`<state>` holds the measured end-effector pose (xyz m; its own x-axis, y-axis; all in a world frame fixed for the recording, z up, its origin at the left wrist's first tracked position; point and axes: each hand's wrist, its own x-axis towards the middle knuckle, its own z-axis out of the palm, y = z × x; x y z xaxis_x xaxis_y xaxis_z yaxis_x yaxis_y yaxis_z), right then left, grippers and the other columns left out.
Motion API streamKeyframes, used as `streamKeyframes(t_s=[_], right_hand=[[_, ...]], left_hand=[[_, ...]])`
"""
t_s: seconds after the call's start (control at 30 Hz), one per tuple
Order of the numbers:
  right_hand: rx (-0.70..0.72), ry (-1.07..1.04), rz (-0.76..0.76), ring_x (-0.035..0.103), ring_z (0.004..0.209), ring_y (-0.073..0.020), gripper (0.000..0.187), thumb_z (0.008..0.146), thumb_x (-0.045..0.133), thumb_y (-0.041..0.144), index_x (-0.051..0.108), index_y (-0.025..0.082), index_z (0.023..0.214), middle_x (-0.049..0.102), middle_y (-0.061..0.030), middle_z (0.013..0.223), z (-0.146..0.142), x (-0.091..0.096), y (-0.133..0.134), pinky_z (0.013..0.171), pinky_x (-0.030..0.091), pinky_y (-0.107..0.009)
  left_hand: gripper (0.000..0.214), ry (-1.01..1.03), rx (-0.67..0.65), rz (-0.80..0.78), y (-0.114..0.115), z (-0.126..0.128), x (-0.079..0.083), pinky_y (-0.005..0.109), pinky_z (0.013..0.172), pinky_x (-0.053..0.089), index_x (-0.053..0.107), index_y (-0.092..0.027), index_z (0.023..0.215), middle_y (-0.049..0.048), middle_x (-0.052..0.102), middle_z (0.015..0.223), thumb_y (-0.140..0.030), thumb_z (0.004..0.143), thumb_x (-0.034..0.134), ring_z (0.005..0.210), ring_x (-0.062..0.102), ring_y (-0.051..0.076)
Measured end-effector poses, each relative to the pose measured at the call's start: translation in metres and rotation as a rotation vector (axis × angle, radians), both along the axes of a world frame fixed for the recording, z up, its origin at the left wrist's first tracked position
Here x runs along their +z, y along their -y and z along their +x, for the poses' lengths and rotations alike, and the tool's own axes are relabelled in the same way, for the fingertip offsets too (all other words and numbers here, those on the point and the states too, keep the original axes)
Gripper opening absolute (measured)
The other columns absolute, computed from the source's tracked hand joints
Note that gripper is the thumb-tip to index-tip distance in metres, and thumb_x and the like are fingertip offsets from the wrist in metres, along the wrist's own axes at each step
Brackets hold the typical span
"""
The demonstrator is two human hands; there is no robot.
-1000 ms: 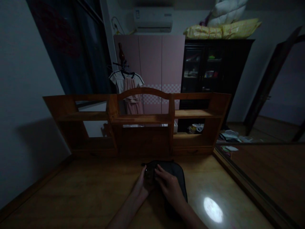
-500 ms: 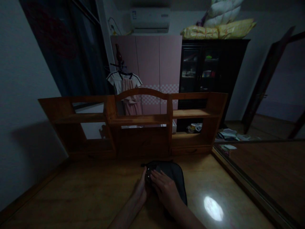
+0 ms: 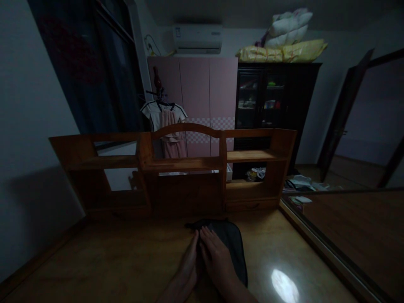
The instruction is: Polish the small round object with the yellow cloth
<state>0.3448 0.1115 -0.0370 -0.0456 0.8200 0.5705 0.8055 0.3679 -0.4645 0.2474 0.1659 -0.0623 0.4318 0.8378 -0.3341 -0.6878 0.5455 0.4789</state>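
Note:
A flat black pouch [image 3: 232,244] lies on the wooden desk [image 3: 120,261] in front of me. My right hand [image 3: 216,259] lies flat on its left part, fingers stretched out and pointing away from me. Beside it, my left hand [image 3: 189,265] rests on its edge against the pouch's left side, fingers straight and together. The room is dim, so what lies under the hands is hidden.
A wooden shelf unit [image 3: 176,168] stands across the back of the desk. A bright light spot [image 3: 284,286] reflects on the desk at the right. Behind are a pink wardrobe [image 3: 202,97], a dark cabinet [image 3: 271,97] with bedding on top, and hanging clothes [image 3: 166,126].
Both hands have flattened and drawn together on the pouch; a small round thing seen between the fingers earlier no longer shows. The camera has tilted slightly.

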Motion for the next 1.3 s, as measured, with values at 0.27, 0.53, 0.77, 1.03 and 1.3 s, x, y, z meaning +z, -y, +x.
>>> streamKeyframes(t_s=[0.27,0.53,0.77,1.03,1.3], right_hand=[[0.174,0.109,-0.01,0.039,0.13,-0.0205,0.059,0.085,0.042,0.005,0.034,0.024,0.14,0.041,-0.0046,0.142,0.001,0.013,0.005,0.111,0.031,-0.043],[0.276,-0.138,-0.158,0.024,0.137,-0.0237,0.054,0.086,0.052,0.013,0.04,0.031,0.136,0.027,-0.0011,0.149,0.026,0.021,0.012,0.109,0.032,-0.044],[0.229,-0.19,-0.194,0.041,0.128,-0.0251,0.051,0.09,0.051,0.026,0.036,0.037,0.137,0.015,-0.001,0.153,0.025,0.021,0.016,0.104,0.039,-0.038],[0.218,-0.17,-0.158,0.042,0.128,-0.025,0.05,0.089,0.053,0.031,0.038,0.037,0.136,0.025,-0.0009,0.15,0.017,0.031,0.019,0.104,0.04,-0.039],[0.242,-0.209,-0.179,0.036,0.132,-0.0235,0.048,0.089,0.054,0.032,0.04,0.035,0.135,0.03,-0.0017,0.149,0.018,0.031,0.019,0.107,0.035,-0.041]], left_hand=[[0.024,0.116,0.07,-0.11,-0.008,-0.005,0.01,0.026,0.087,0.051,0.066,-0.012,0.09,0.0069,0.072,0.083,-0.018,0.09,0.043,0.076,0.068,0.014],[0.025,0.116,0.014,-0.002,-0.008,-0.01,0.017,0.029,0.08,0.053,0.068,-0.011,0.085,0.008,0.073,0.08,-0.016,0.088,0.044,0.074,0.069,0.017],[0.021,0.033,0.05,-0.078,-0.007,-0.012,0.029,0.03,0.078,0.053,0.068,-0.013,0.082,0.0074,0.073,0.076,-0.016,0.085,0.047,0.073,0.07,0.019],[0.019,-0.01,0.068,-0.075,-0.007,-0.018,0.024,0.031,0.075,0.054,0.069,-0.012,0.081,0.0085,0.073,0.074,-0.022,0.082,0.053,0.071,0.07,0.021],[0.021,-0.004,0.037,-0.057,-0.009,-0.019,0.021,0.034,0.074,0.054,0.068,-0.012,0.079,0.0095,0.073,0.071,-0.022,0.082,0.05,0.072,0.07,0.023]])
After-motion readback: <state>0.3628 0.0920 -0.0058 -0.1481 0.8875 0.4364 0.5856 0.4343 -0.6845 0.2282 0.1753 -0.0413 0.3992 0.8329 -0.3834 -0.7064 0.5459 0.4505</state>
